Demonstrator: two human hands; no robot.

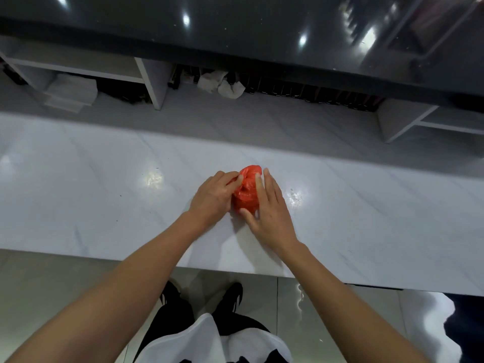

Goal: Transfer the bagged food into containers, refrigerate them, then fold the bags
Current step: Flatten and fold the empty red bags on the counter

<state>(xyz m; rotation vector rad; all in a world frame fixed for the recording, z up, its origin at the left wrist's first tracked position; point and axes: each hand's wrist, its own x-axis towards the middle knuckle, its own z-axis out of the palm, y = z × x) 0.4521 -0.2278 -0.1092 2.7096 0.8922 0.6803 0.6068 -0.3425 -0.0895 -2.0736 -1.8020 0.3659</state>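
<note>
A crumpled red plastic bag (246, 189) lies bunched into a small bundle on the white marble counter (104, 192), near its middle. My left hand (213, 196) is at the bag's left side and pinches its upper left edge between thumb and fingers. My right hand (269, 208) lies over the bag's right side, fingers fairly straight and pressing it down, thumb against the bag's near end. The lower right part of the bag is hidden under my right hand. No food or containers are in view.
Beyond the counter run open white shelves (152, 82) under a dark glossy top (235, 27). They hold stacked white sheets (70, 93), crumpled paper (222, 83) and a row of dark bottles (314, 94). The counter's front edge lies just before my legs.
</note>
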